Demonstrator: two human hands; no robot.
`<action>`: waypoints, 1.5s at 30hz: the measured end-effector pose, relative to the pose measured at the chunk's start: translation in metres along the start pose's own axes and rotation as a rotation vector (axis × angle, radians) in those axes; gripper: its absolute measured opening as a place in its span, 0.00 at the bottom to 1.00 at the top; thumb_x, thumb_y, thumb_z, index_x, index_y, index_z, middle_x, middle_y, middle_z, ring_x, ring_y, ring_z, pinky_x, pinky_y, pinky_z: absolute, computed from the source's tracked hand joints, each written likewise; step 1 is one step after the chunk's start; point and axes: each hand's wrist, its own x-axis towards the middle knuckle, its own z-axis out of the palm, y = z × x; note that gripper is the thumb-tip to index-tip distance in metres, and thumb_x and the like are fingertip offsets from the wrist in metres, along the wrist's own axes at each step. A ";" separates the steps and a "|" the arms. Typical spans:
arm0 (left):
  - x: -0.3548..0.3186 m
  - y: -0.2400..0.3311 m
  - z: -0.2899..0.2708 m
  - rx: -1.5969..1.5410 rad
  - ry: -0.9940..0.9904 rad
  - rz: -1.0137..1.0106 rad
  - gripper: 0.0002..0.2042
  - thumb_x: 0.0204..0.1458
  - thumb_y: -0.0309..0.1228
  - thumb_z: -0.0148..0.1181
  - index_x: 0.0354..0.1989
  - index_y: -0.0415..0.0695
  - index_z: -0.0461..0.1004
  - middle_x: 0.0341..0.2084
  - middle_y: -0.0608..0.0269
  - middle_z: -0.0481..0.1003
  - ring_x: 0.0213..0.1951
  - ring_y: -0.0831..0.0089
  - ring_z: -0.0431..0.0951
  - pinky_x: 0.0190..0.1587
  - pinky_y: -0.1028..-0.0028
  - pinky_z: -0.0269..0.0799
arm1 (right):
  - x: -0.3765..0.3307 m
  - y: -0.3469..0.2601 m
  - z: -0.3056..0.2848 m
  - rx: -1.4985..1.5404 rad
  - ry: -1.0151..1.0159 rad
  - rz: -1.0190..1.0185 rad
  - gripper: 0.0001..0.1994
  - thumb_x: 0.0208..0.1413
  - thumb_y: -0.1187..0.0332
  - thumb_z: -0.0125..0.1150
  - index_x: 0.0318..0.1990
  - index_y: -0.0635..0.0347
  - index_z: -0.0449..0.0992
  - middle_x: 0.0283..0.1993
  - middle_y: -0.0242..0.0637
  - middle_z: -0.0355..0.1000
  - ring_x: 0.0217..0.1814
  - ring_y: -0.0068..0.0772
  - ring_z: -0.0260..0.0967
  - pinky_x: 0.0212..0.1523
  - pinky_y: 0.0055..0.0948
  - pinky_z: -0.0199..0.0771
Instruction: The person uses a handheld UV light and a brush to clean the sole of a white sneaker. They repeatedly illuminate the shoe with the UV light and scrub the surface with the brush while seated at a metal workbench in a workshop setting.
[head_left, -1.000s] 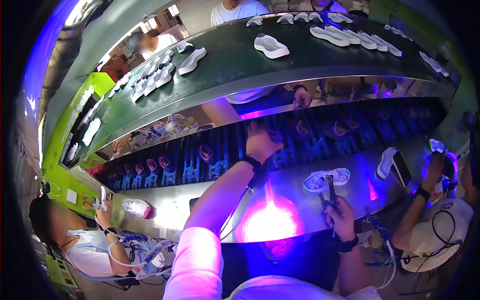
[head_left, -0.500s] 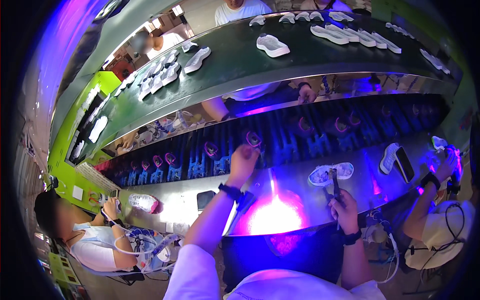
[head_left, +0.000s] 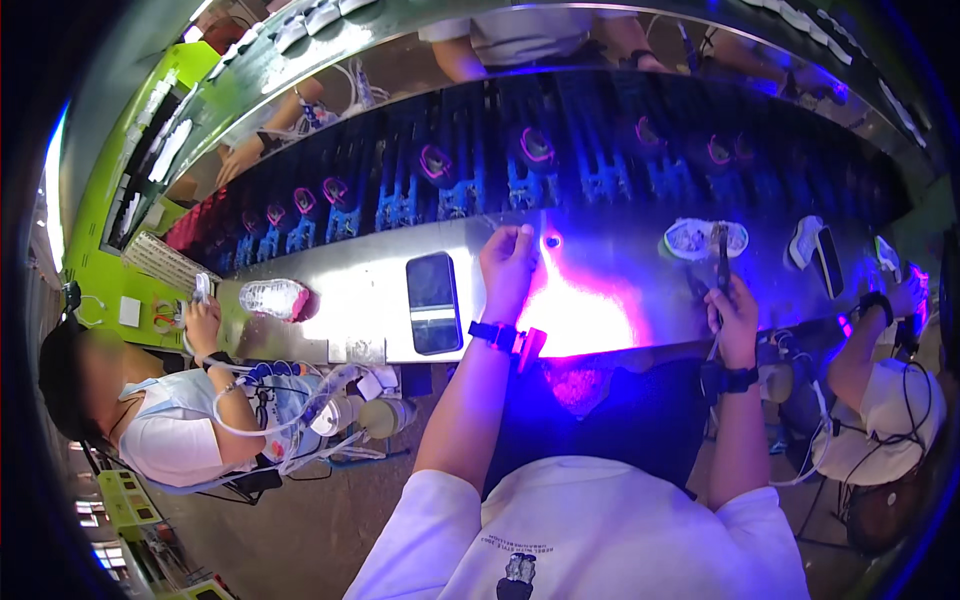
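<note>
Steel-grey surface carries a black phone lying flat, just left of the left hand. Left hand rests palm-down on the surface, fingers loosely together and holding nothing, beside a violet-lit patch. Right hand has its fingers wrapped around a dark slim tool, held upright with its tip at a pale shoe sole lying on the surface. A second sole lies near a co-worker's hand at far left.
</note>
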 end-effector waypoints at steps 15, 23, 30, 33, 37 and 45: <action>0.000 -0.005 0.004 0.141 -0.075 -0.024 0.09 0.64 0.34 0.63 0.34 0.42 0.76 0.22 0.72 0.74 0.24 0.85 0.71 0.27 0.81 0.65 | 0.001 0.009 0.002 -0.037 0.032 -0.013 0.19 0.64 0.74 0.60 0.61 0.65 0.72 0.33 0.31 0.72 0.23 0.14 0.61 0.19 0.17 0.56; 0.002 -0.010 0.008 0.209 -0.069 0.024 0.09 0.64 0.33 0.63 0.34 0.41 0.76 0.22 0.72 0.75 0.25 0.85 0.72 0.29 0.82 0.66 | 0.004 0.013 -0.005 -0.048 0.032 -0.008 0.20 0.64 0.74 0.60 0.63 0.65 0.72 0.33 0.30 0.72 0.22 0.13 0.61 0.20 0.16 0.56; 0.001 -0.012 0.012 0.187 -0.062 0.005 0.09 0.63 0.33 0.64 0.33 0.41 0.76 0.22 0.71 0.75 0.25 0.85 0.72 0.29 0.82 0.65 | 0.005 0.009 -0.007 -0.053 0.027 0.005 0.20 0.64 0.74 0.60 0.63 0.66 0.72 0.33 0.31 0.71 0.22 0.13 0.60 0.20 0.16 0.56; 0.001 -0.012 0.014 0.169 -0.061 -0.013 0.09 0.63 0.33 0.64 0.33 0.41 0.76 0.22 0.70 0.75 0.25 0.85 0.72 0.28 0.82 0.65 | 0.005 0.009 -0.007 -0.045 0.025 0.006 0.20 0.64 0.74 0.60 0.63 0.66 0.72 0.33 0.31 0.71 0.22 0.13 0.60 0.20 0.16 0.56; -0.001 -0.010 0.018 0.218 -0.044 0.008 0.10 0.63 0.33 0.65 0.33 0.41 0.76 0.21 0.71 0.75 0.23 0.85 0.72 0.27 0.82 0.65 | 0.006 0.009 -0.009 -0.033 0.027 0.007 0.19 0.64 0.74 0.60 0.62 0.66 0.72 0.33 0.31 0.71 0.22 0.13 0.60 0.20 0.16 0.56; -0.001 -0.017 0.020 0.167 -0.069 0.035 0.10 0.63 0.35 0.64 0.34 0.41 0.76 0.21 0.71 0.75 0.24 0.85 0.72 0.28 0.81 0.65 | 0.009 0.013 -0.014 0.013 0.021 0.032 0.19 0.63 0.75 0.60 0.61 0.66 0.72 0.33 0.31 0.72 0.22 0.13 0.61 0.20 0.16 0.56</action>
